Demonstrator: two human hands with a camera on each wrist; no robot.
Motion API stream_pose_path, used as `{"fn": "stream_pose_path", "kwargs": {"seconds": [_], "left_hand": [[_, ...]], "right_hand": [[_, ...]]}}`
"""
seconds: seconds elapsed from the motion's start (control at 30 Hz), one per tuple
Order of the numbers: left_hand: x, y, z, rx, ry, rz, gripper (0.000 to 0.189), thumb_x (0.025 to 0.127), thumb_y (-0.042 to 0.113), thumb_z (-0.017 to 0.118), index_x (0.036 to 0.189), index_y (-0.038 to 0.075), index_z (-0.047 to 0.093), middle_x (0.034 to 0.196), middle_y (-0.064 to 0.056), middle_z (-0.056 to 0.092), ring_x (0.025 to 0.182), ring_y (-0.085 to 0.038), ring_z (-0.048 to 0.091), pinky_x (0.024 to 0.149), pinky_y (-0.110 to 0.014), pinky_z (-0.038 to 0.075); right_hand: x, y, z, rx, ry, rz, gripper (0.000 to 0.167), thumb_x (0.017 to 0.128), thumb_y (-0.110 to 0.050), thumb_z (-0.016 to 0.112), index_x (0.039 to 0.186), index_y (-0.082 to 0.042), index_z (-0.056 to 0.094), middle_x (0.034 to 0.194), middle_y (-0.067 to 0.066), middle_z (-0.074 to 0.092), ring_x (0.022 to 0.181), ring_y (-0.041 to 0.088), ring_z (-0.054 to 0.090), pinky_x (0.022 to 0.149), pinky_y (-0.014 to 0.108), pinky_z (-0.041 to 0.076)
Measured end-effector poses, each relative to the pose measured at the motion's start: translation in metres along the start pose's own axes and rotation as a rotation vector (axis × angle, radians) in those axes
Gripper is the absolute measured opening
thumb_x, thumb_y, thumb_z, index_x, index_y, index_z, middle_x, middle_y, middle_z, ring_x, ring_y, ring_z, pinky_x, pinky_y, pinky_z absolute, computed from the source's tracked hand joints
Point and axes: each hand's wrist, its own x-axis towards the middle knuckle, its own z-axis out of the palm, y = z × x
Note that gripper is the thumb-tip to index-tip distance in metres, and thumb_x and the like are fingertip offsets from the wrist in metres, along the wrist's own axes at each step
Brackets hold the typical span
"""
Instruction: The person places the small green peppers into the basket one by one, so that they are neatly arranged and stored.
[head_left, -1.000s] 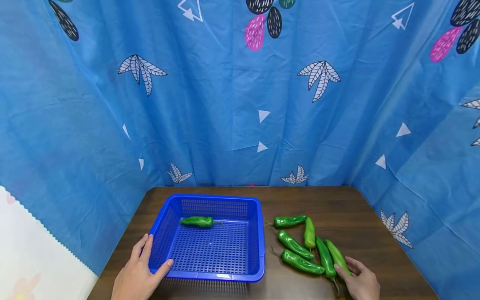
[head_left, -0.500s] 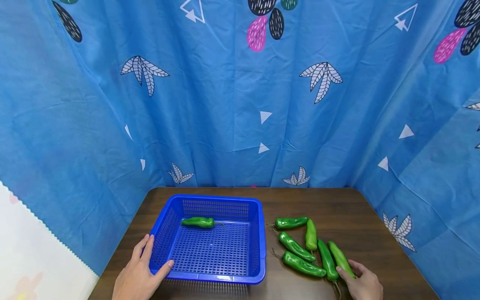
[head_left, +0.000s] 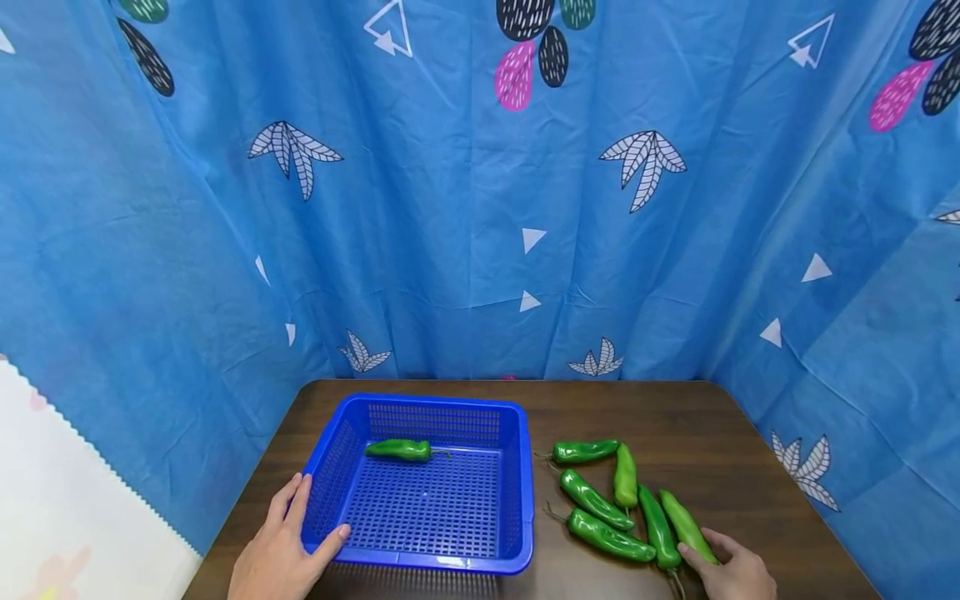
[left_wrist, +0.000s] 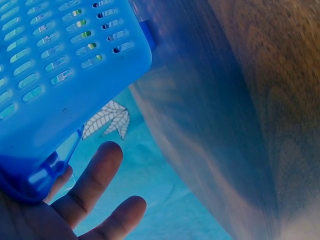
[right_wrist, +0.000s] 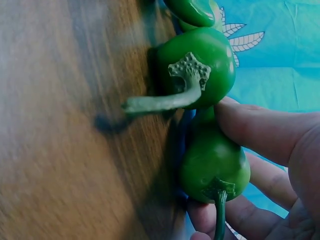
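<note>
At the front left corner of a blue plastic basket [head_left: 427, 564], my left hand [head_left: 276, 557] rests with fingers spread along the outside and thumb over the front rim. The left wrist view shows its fingers [left_wrist: 95, 180] fairly straight beside the basket wall [left_wrist: 100, 75]. One green pepper [head_left: 399, 450] lies inside the basket at the back. My right hand [head_left: 735, 568] pinches a lighter green pepper [head_left: 686, 527] on the table, thumb on one side and fingers on the other. Beside it lies a darker green pepper [head_left: 657, 529]; its thick stem [right_wrist: 165, 102] shows in the right wrist view.
Several more peppers lie between the basket and my right hand, including a front one [head_left: 609, 536] and a back one [head_left: 585, 452]. The dark wooden table [head_left: 637, 408] ends at a blue patterned curtain [head_left: 450, 208] behind and on both sides.
The lighter pepper has shifted slightly to the right, apart from the darker one, with my right hand on it. The whole view has dropped a little; my left hand stays at the basket corner.
</note>
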Motion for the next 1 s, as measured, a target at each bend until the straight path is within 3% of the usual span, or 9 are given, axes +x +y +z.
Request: {"fn": "stream_pose_path", "kwargs": {"seconds": [0.27, 0.5, 0.7, 0.9, 1.0], "left_hand": [[0.0, -0.002, 0.003, 0.008, 0.022, 0.002, 0.112, 0.083, 0.08, 0.056, 0.155, -0.002, 0.03, 0.155, -0.022, 0.031, 0.115, -0.051, 0.061, 0.069, -0.053, 0.055], [0.001, -0.001, 0.002, 0.003, 0.02, 0.005, 0.111, 0.084, 0.079, 0.055, 0.156, -0.001, 0.028, 0.156, -0.022, 0.029, 0.113, -0.05, 0.062, 0.068, -0.053, 0.054], [-0.001, -0.002, 0.005, 0.0, 0.065, 0.023, 0.108, 0.085, 0.078, 0.055, 0.155, -0.001, 0.032, 0.155, -0.02, 0.032, 0.108, -0.046, 0.065, 0.063, -0.049, 0.053], [-0.001, -0.002, 0.005, -0.012, 0.098, 0.039, 0.106, 0.085, 0.076, 0.057, 0.154, -0.001, 0.034, 0.154, -0.02, 0.034, 0.104, -0.046, 0.067, 0.06, -0.048, 0.051], [-0.002, -0.004, 0.004, -0.009, 0.079, 0.03, 0.108, 0.085, 0.077, 0.056, 0.155, -0.001, 0.033, 0.154, -0.02, 0.033, 0.107, -0.047, 0.065, 0.061, -0.048, 0.052]], "right_hand": [[0.001, 0.005, -0.001, 0.032, -0.004, 0.025, 0.092, 0.072, -0.065, 0.08, 0.129, 0.004, 0.062, 0.115, 0.028, 0.067, 0.081, 0.034, 0.064, 0.083, 0.057, 0.044], [0.002, 0.007, -0.003, 0.071, -0.005, 0.065, 0.106, 0.063, -0.077, 0.077, 0.13, 0.003, 0.061, 0.118, 0.027, 0.068, 0.087, 0.037, 0.065, 0.075, 0.05, 0.049], [-0.006, 0.0, -0.007, 0.152, 0.038, 0.114, 0.113, 0.06, -0.086, 0.07, 0.133, 0.0, 0.059, 0.127, 0.029, 0.061, 0.091, 0.042, 0.062, 0.081, 0.055, 0.046], [-0.004, 0.0, -0.006, 0.223, 0.101, 0.143, 0.105, 0.066, -0.082, 0.071, 0.134, -0.003, 0.061, 0.131, 0.03, 0.059, 0.095, 0.044, 0.061, 0.085, 0.056, 0.045], [0.009, 0.01, 0.005, 0.237, 0.14, 0.155, 0.096, 0.072, -0.078, 0.069, 0.137, -0.007, 0.06, 0.132, 0.029, 0.059, 0.088, 0.035, 0.064, 0.085, 0.054, 0.047]]}}
